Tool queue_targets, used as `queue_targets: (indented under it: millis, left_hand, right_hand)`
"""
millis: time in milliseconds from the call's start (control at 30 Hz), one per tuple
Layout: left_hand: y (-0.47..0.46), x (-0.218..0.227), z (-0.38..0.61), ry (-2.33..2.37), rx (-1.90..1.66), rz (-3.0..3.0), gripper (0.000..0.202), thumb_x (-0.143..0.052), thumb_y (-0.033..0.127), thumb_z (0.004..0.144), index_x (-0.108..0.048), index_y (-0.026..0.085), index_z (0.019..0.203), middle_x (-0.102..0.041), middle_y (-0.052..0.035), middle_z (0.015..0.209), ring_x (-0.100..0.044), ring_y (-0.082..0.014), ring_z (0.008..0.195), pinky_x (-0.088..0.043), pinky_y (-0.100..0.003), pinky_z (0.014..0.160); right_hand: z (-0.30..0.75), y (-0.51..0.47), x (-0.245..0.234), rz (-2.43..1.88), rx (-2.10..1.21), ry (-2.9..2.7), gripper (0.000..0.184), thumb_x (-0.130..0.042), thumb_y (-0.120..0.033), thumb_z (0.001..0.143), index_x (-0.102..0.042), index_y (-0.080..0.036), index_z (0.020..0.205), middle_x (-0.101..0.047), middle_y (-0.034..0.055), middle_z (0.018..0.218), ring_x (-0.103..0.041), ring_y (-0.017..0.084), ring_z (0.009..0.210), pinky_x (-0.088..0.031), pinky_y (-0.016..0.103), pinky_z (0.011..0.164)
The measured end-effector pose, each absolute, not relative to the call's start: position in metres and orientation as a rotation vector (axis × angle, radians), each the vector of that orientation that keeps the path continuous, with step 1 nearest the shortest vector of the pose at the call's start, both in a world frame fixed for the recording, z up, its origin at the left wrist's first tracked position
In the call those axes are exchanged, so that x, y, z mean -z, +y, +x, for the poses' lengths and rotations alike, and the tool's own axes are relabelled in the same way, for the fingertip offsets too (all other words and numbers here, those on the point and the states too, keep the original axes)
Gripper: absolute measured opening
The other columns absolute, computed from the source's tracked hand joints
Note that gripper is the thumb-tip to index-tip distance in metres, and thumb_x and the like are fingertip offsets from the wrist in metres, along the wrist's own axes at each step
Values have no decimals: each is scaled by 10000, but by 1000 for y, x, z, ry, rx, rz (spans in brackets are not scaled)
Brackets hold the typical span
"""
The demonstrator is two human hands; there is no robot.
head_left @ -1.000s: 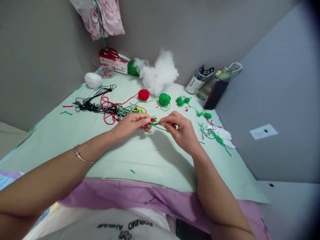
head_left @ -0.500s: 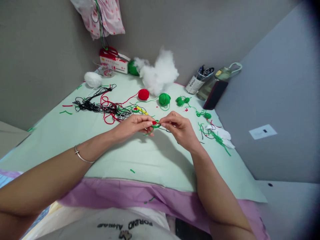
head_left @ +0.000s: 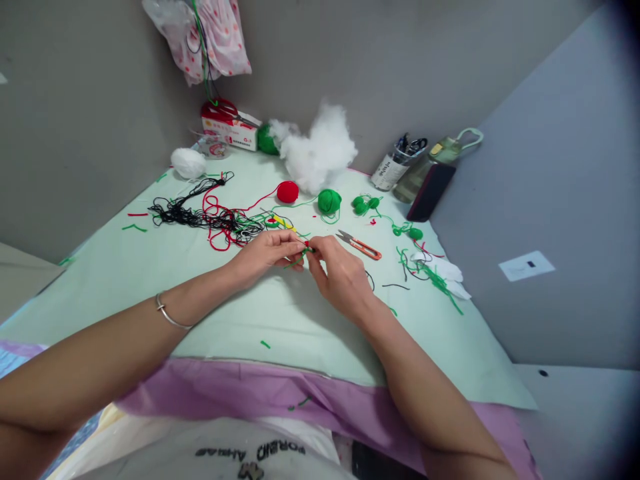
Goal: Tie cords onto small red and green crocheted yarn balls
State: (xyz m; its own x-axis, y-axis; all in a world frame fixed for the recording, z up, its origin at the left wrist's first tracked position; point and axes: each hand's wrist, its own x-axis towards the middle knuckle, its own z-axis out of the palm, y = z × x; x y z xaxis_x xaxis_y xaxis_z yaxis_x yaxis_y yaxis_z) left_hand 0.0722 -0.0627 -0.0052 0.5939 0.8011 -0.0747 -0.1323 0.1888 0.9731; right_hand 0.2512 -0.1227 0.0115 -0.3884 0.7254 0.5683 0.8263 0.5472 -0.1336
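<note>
Between my two hands, over the middle of the table, is a small red and green yarn piece (head_left: 307, 249), mostly covered by fingers. My left hand (head_left: 273, 253) pinches its left side, and a green strand trails beneath those fingers. My right hand (head_left: 337, 270) is closed on the piece from the right; whether it also holds a needle or a strand I cannot make out. Orange-handled thread snips (head_left: 361, 245) lie just beyond my right hand. A dark thread curves by that hand's outer edge.
Tangled black yarn (head_left: 185, 208) lies left, near a white ball (head_left: 189, 163). Behind are a red ball (head_left: 287, 192), a green ball (head_left: 329, 201) and white stuffing (head_left: 320, 150). A pen cup (head_left: 390, 170), bottle (head_left: 443, 152) and phone (head_left: 431, 192) stand right. Green scraps (head_left: 440, 283) lie below them.
My right hand has moved left and closer to my left hand, over the yarn piece. The orange snips, hidden behind it before, now show.
</note>
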Motion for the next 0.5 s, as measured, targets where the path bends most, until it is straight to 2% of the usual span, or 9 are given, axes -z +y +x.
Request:
queue_targets:
  millis: [67, 167, 267, 400, 500]
  left_hand:
    - [-64, 5, 73, 676, -744, 1228, 334, -773, 462, 776, -649, 153, 800, -659, -2, 775, -647, -143, 735, -497, -291, 769]
    - [-66, 6, 75, 674, -747, 1281, 339, -784, 462, 760, -643, 155, 796, -624, 18, 718, -614, -128, 698, -474, -268, 737]
    - [-67, 7, 76, 684, -745, 1312, 328, -788, 443, 745, -633, 156, 779, -601, 26, 694, -575, -119, 677, -456, -254, 702]
    - [-67, 5, 77, 699, -753, 1337, 297, -781, 399, 730, -607, 158, 741, -582, 33, 671, -538, -108, 647, -424, -236, 660]
    - [-68, 4, 76, 704, -755, 1331, 296, -777, 384, 714, -576, 166, 710, -554, 46, 639, -514, -100, 616, -413, -231, 639]
  right_hand:
    - [251, -123, -11, -1289, 315, -2249, 182, -415, -246, 1050, -577, -171, 1016, -652, 49, 853, -606, 143, 712, -309, 251, 528]
    - [253, -121, -9, -1330, 441, -2299, 197, -434, -210, 1039, -595, -181, 930, -640, 27, 781, -552, 127, 614, -242, 266, 487]
    - [254, -120, -6, -1320, 535, -2298, 178, -484, -164, 1003, -613, -184, 882, -636, 14, 724, -522, 117, 570, -234, 279, 489]
    - [250, -121, -3, -1219, 587, -2207, 182, -500, -114, 973, -639, -195, 887, -727, 47, 937, -598, 113, 697, -301, 276, 542]
    - [244, -123, -4, -1130, 364, -2155, 205, -474, -116, 980, -645, -215, 924, -728, 51, 1035, -629, 113, 779, -363, 260, 585]
